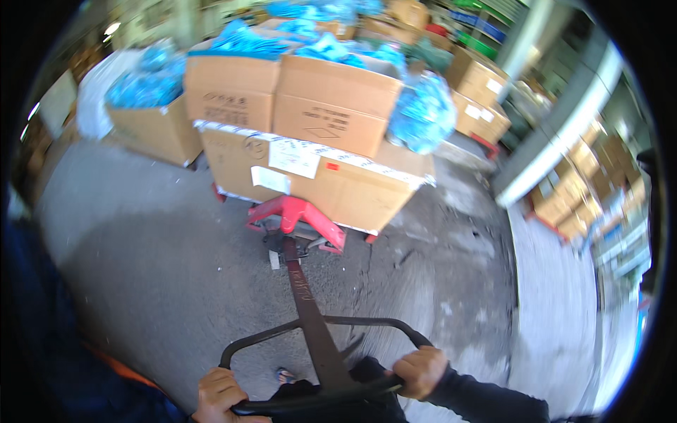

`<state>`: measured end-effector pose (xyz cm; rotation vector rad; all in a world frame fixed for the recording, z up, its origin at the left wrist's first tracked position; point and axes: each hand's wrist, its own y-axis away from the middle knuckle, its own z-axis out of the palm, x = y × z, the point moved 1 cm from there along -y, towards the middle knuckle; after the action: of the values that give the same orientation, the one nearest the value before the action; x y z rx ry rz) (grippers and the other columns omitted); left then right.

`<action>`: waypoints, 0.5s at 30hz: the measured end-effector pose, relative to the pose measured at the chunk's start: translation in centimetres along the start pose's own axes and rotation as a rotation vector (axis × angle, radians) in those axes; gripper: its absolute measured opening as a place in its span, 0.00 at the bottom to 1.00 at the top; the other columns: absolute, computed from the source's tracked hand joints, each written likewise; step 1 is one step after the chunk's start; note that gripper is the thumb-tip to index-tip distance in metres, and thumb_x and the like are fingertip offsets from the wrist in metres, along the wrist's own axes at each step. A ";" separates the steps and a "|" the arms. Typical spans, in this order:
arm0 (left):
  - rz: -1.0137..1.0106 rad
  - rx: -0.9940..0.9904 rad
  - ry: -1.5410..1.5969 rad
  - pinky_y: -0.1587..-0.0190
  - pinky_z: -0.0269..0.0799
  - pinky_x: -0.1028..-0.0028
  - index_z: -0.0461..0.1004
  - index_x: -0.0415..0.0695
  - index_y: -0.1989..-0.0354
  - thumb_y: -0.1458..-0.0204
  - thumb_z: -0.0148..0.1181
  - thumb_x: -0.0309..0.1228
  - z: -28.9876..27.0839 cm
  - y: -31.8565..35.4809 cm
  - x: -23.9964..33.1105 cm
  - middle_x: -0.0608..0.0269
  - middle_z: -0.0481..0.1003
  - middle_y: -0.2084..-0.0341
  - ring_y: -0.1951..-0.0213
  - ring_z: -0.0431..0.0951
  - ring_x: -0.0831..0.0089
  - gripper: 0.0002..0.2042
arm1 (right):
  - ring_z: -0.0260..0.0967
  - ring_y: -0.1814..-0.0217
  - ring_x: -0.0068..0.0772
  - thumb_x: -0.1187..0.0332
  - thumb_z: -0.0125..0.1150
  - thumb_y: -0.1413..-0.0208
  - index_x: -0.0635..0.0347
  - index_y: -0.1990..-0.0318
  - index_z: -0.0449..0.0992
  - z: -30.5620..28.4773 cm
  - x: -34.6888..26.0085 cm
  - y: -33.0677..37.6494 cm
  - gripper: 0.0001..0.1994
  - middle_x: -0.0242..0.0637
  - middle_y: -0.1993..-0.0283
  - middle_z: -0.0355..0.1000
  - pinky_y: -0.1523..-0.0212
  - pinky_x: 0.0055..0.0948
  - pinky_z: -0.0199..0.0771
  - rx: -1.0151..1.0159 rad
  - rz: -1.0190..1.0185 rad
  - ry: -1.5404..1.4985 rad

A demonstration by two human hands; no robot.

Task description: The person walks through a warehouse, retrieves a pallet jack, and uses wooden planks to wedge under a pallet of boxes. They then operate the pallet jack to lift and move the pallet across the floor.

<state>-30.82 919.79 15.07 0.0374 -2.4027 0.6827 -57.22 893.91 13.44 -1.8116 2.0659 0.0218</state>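
- Grey concrete floor [134,218]; red pallet jack [290,210] stands on it.
- Large taped carton [338,197], raised on red supports [371,239]; carries open-topped cardboard [338,102] (one box or two, unclear), bulging blue plastic bag [427,116] at right.

Moderately bright scene, soft broad shadow over the left floor [127,183], small blown highlights upper left, motion smear worst on stacked cartons [571,201] at right, front carton [338,187] fairly legible, fisheye bending edges toward a black vignette.
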 end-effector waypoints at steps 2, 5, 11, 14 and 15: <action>-0.014 -0.114 -0.146 0.64 0.71 0.55 0.69 0.44 0.78 0.61 0.71 0.40 -2.3 3.0 -1.0 0.57 0.68 0.82 0.75 0.72 0.54 0.17 | 0.70 0.81 0.35 0.62 0.67 0.55 0.52 0.81 0.69 3.2 -4.4 0.8 0.12 0.30 0.83 0.69 0.80 0.33 0.66 0.045 0.107 -0.028; -0.156 -0.273 -0.452 0.57 0.72 0.53 0.69 0.45 0.79 0.63 0.67 0.33 -3.5 9.8 -2.3 0.55 0.72 0.79 0.70 0.74 0.51 0.11 | 0.72 0.79 0.35 0.61 0.65 0.57 0.51 0.77 0.73 9.2 -10.3 2.8 0.08 0.30 0.80 0.72 0.78 0.35 0.69 0.041 0.186 -0.079; -0.124 -0.626 -0.444 0.55 0.68 0.54 0.74 0.46 0.78 0.62 0.62 0.32 -2.5 25.8 -9.1 0.52 0.75 0.76 0.68 0.76 0.50 0.05 | 0.75 0.71 0.47 0.59 0.62 0.51 0.53 0.77 0.74 26.8 -22.5 7.9 0.10 0.40 0.75 0.74 0.70 0.45 0.74 -0.138 0.449 -0.084; -0.109 -0.902 -0.463 0.56 0.68 0.51 0.75 0.43 0.76 0.58 0.61 0.30 -3.8 28.0 -10.6 0.48 0.77 0.74 0.66 0.76 0.46 0.05 | 0.79 0.62 0.45 0.56 0.59 0.51 0.49 0.68 0.80 29.7 -26.5 7.9 0.10 0.40 0.66 0.79 0.61 0.43 0.79 -0.523 0.534 -0.186; -0.143 -0.987 -0.497 0.56 0.68 0.50 0.76 0.42 0.75 0.57 0.61 0.30 -4.6 26.6 -10.5 0.47 0.77 0.74 0.66 0.76 0.45 0.05 | 0.79 0.61 0.45 0.57 0.60 0.52 0.49 0.65 0.81 28.4 -26.7 6.5 0.11 0.39 0.65 0.80 0.60 0.43 0.79 -0.538 0.559 -0.159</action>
<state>-24.88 943.60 -0.35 -0.0396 -2.9040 -0.6952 -53.20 927.88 -6.40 -1.3463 2.5308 0.9155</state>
